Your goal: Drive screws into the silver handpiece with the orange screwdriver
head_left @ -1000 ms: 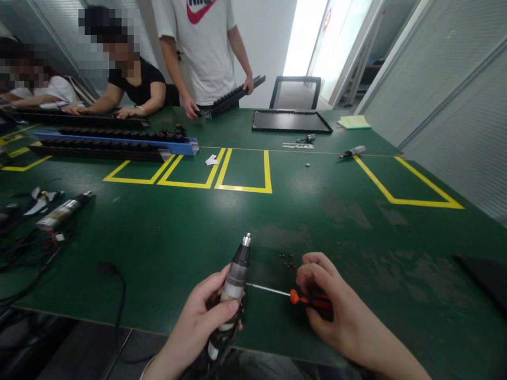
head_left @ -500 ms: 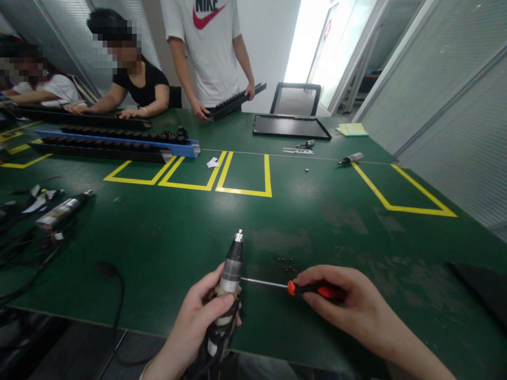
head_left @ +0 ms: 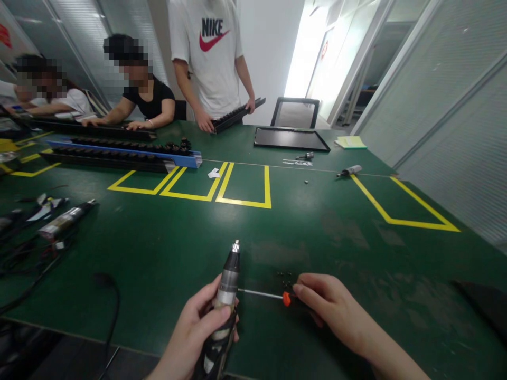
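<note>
**Screwdriver (head_left: 261,293) lines up on the power tool (head_left: 228,285)**

Closest in, the left hand (head_left: 200,319) wraps firmly round the power tool, nose angled up and away, at the near edge of the table (head_left: 158,253). Opposite, the right hand (head_left: 332,306) grips the screwdriver's handle, mostly hidden behind the fingers, shaft aimed at the tool's flank; whether the tip is seated, we can't tell! Looks partway: small screws (head_left: 289,285) lie loose just beside the right hand, perhaps taken out, perhaps waiting; the casing appears together, the work at its side unfinished. Those screws could easily be nudged. Off left, a second power tool (head_left: 63,220) lies among tangled cables (head_left: 34,258), well apart. Farther on, yellow tape (head_left: 243,202), a blue rail (head_left: 187,160), then a co-worker (head_left: 216,74) holding a black rail (head_left: 233,117).
</note>
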`<action>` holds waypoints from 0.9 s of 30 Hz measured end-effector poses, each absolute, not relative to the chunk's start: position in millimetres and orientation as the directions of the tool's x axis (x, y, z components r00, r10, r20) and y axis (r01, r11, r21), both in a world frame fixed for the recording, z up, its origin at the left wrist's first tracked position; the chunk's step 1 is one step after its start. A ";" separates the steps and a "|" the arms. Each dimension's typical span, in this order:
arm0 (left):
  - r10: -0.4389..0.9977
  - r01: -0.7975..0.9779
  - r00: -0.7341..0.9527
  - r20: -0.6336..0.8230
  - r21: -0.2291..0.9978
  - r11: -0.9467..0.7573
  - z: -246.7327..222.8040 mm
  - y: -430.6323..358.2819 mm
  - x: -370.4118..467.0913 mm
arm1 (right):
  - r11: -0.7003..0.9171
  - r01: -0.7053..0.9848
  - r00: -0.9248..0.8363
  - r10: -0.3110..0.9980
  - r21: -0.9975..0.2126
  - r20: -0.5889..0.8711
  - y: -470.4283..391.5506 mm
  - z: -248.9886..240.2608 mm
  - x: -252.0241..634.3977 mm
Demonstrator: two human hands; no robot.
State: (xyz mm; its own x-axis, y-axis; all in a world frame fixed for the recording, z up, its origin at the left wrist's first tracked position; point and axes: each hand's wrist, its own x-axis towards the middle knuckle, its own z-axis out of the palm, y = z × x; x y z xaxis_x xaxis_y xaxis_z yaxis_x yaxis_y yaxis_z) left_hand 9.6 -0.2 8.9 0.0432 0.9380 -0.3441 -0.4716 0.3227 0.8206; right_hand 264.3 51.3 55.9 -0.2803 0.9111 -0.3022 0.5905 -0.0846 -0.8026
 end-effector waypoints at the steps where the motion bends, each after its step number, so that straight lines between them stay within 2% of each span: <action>1: 0.937 -0.474 0.029 -0.348 0.820 0.320 9.6 -0.1 10.4 | -0.076 0.588 -0.281 0.914 -0.805 -0.292 51.0 56.7 264.0; 6: 0.934 -0.463 0.006 -0.358 0.827 0.320 11.7 1.0 13.3 | -0.006 0.502 -0.245 0.958 -0.865 -0.150 52.1 59.3 266.9; 13: 0.925 -0.469 -0.039 -0.379 0.824 0.318 14.8 1.1 15.7 | 0.021 0.369 -0.265 0.961 -0.929 -0.083 48.4 51.8 272.3; 16: 0.925 -0.472 -0.048 -0.376 0.825 0.311 15.0 1.1 15.6 | -0.068 0.343 -0.292 0.940 -0.937 -0.175 46.2 47.7 270.8; 18: 0.927 -0.466 -0.043 -0.372 0.829 0.311 14.7 1.0 15.2 | -0.166 0.368 -0.279 0.919 -0.915 -0.279 45.9 45.8 269.4; 20: 0.931 -0.452 -0.035 -0.362 0.837 0.309 14.3 0.9 14.8 | -0.204 0.409 -0.247 0.914 -0.890 -0.322 46.7 45.0 268.5; 23: 0.937 -0.437 -0.040 -0.348 0.849 0.297 14.0 0.8 14.9 | -0.163 0.434 -0.228 0.932 -0.886 -0.283 49.2 46.2 268.2; 27: 0.932 -0.435 -0.069 -0.355 0.852 0.292 13.9 0.9 15.6 | -0.111 0.375 -0.204 0.958 -0.920 -0.199 52.9 49.9 268.9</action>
State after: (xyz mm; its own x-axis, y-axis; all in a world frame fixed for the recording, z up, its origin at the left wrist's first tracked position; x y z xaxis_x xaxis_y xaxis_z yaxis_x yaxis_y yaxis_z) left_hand 15.6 0.9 13.9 -0.0693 0.9324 -0.3546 -0.4355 0.2916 0.8517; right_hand 268.9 52.9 49.9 -0.2043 0.9584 -0.1993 0.3747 -0.1115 -0.9204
